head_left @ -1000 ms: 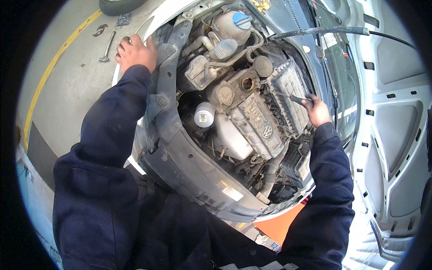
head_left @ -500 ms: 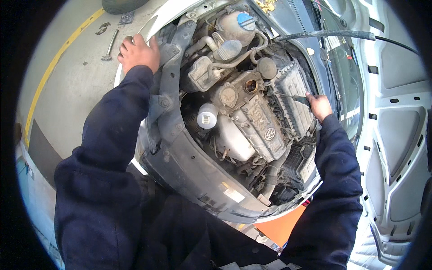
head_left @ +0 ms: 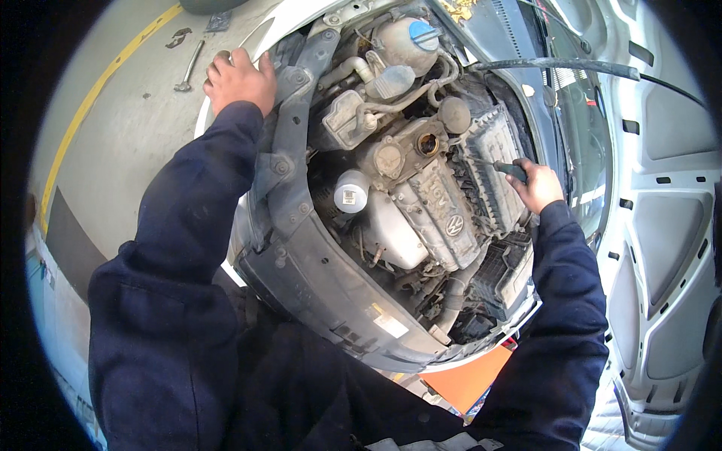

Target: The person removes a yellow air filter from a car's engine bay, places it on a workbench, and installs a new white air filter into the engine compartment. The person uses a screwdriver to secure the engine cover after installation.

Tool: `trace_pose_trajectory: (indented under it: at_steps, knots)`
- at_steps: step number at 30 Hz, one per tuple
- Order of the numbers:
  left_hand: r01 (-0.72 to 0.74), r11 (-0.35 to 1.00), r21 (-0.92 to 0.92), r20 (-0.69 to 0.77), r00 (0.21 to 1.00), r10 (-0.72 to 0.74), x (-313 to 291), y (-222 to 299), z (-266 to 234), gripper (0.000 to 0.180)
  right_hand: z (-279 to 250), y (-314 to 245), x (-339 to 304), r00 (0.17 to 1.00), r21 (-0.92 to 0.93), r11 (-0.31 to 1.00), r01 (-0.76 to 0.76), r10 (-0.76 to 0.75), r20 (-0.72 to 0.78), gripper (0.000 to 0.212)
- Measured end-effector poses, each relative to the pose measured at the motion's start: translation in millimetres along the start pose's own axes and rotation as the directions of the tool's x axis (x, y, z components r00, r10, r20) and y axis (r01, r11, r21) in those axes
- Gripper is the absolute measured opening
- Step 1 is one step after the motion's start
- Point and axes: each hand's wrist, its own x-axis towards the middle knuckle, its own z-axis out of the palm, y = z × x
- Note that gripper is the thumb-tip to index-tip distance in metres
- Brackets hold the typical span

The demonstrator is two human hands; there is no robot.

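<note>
My right hand (head_left: 541, 189) is closed around the dark handle of a screwdriver (head_left: 511, 170). Its thin shaft points left over the ribbed, dusty air filter box (head_left: 498, 134), and I cannot make out where the tip ends. My left hand (head_left: 242, 84) lies on the car's front edge at the upper left, fingers apart and holding nothing. Between the hands is the engine, with a grey cover (head_left: 439, 216) and an uncapped round filler opening (head_left: 428, 144). A white cylindrical filter (head_left: 350, 192) stands left of the cover.
A coolant tank with a blue cap (head_left: 423, 35) sits at the far side of the bay. The raised hood (head_left: 669, 248) fills the right, and a black hose-covered rod (head_left: 556, 66) crosses the upper right. A hammer-like tool (head_left: 189, 68) lies on the floor at left.
My right hand has turned slightly, and more of the screwdriver's handle shows. The whole view has shifted a little. My left hand stays on the car's edge.
</note>
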Motion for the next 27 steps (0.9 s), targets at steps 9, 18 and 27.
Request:
trace_pose_trajectory:
  at_steps: [9,18,27]
  knots:
    - [-0.01,0.999,0.053,-0.032,0.999,0.012,5.6,0.3,8.3,0.056,9.6,6.6,12.4,0.958,0.24,0.934,-0.263,0.282,-0.046,0.05]
    - [0.003,0.998,0.061,-0.044,0.999,0.0,7.5,-4.3,23.0,0.06,90.9,0.7,3.3,0.72,0.817,0.577,0.007,0.564,-0.405,0.037]
    - [0.017,0.992,0.121,0.004,1.0,-0.018,11.5,-15.6,17.4,0.062,96.0,26.1,46.0,0.444,0.844,0.248,0.476,0.761,-0.473,0.038]
